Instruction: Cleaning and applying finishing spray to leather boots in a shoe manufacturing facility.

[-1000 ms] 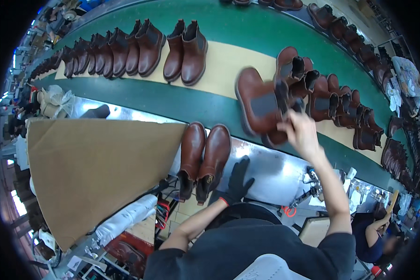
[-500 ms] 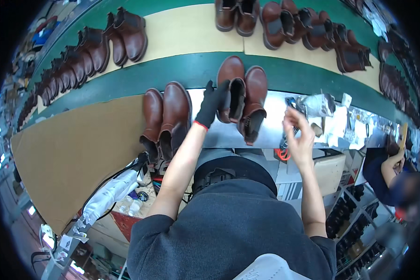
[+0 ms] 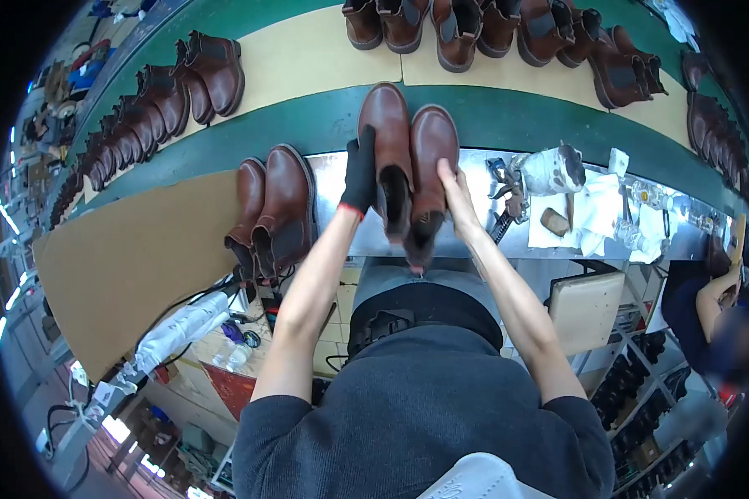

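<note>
**Pair of brown boots held between both hands**

Two brown boots (image 3: 409,166) sit side by side, toes pointing away from the person, at the near edge of the metal desk (image 3: 474,237), heels hanging toward the lap. Left hand (image 3: 361,173), in a black glove, presses flat against the outer side of the left boot, fingers closed along it. Right hand (image 3: 456,195), bare, grips the outer side of the right boot, fingers stretched up its shaft. Just left, a second pair of brown boots (image 3: 275,212) stands upright at the desk edge, beside a brown cardboard sheet (image 3: 133,266). Right of the hands: pliers (image 3: 508,204), a grimy jar (image 3: 549,170), white cloths (image 3: 595,212). Beyond, a green and tan conveyor belt (image 3: 308,58) carries rows of more boots (image 3: 166,100). Another person's hand (image 3: 724,287) shows far right.
</note>
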`<state>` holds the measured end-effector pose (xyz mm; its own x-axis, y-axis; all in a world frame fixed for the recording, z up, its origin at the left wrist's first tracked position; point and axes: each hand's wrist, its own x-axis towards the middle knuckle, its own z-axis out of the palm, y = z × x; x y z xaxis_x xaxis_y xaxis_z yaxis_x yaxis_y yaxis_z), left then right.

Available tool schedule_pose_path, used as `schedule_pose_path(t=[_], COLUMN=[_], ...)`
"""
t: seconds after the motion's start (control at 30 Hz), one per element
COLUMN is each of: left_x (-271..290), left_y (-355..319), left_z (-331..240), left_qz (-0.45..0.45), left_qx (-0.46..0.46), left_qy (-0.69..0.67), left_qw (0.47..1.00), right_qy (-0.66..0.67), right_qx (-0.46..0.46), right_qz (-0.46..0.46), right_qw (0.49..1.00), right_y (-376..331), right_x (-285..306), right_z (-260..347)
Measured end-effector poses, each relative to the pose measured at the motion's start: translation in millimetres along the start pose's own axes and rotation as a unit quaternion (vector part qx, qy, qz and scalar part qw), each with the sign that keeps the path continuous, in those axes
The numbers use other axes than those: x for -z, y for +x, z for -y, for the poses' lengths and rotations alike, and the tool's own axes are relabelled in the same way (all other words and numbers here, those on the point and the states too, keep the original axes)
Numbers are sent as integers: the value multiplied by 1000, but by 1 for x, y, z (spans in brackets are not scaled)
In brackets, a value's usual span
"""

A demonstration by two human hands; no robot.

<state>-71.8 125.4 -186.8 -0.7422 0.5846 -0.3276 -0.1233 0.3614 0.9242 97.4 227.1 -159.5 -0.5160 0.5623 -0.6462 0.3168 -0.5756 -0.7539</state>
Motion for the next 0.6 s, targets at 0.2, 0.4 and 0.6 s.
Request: schedule_pose_path(t=[0.2,0.4,0.6], left_x=[14,20,23], left_y=[-79,-84,-82], left_z=[-88,-125,-134], left_qz=[109,156,134], left_qx=[155,112,227], left_qy=[-264,-240,-262], left_qw=[946,952,928], right_qy=[352,355,376], right_qx=[-186,-172,-149], right_qz=[145,167,163], right_qw=[906,904,900], right_y=[-37,-52,-64], right_x=[32,28,27], right_z=[25,29,27])
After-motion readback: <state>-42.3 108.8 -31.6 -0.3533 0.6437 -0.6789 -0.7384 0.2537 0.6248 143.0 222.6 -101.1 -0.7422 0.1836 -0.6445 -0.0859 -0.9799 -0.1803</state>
